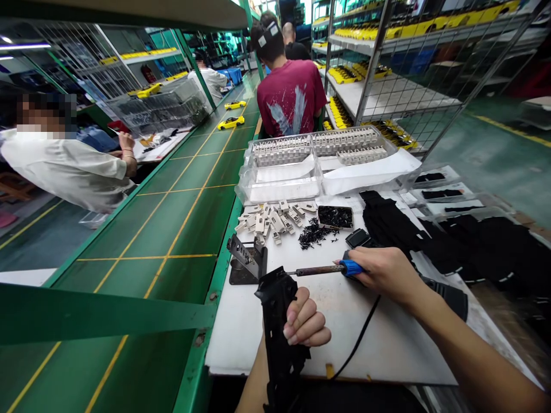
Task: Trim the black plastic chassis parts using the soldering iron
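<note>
Long black plastic part: running lengthwise away from the camera, above the white bench.
Left grip: curling around it.
Right grip: pinching the blue-handled metal soldering iron, tip pointing left at the part's far end, contact unclear.

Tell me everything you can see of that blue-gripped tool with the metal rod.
The blue-gripped tool with a dark, brownish metal rod looks like a soldering iron. Its rod narrows to a thin tip and lies nearly level over the white tabletop. The right hand holds the grip. The tip reaches the upper end of the long black plastic-looking part; actual contact is unclear. A thin black cord runs below; its join is hidden.
</note>
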### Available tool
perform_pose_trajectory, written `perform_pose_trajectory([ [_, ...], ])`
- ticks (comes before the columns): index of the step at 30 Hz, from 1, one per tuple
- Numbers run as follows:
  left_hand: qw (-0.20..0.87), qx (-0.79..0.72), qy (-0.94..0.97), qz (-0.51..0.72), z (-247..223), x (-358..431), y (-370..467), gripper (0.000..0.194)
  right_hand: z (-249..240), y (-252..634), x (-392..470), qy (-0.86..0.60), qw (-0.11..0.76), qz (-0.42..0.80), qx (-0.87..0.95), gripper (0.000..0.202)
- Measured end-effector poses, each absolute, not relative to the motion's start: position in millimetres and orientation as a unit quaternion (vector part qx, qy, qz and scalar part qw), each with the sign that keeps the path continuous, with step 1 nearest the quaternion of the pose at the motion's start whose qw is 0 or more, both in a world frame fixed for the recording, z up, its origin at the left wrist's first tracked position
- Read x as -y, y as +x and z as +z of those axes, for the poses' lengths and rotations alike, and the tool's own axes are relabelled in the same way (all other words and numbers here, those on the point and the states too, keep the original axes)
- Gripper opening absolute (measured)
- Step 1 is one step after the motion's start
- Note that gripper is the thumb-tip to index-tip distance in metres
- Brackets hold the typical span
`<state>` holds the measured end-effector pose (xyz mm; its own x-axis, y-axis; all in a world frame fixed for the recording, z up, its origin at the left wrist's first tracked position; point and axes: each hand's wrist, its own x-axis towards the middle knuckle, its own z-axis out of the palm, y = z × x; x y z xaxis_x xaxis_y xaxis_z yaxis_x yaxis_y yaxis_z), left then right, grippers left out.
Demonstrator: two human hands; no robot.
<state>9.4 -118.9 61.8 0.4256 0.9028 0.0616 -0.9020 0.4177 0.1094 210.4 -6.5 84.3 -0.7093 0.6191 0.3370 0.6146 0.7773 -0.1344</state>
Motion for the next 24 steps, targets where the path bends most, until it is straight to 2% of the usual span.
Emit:
perform_pose_trajectory([
  [24, 0.849, 0.031, 0.038, 0.526, 79, 120, 10, 0.047, 82, 209, 5, -0.329, 0.177, -0.008, 0.927, 0.031],
])
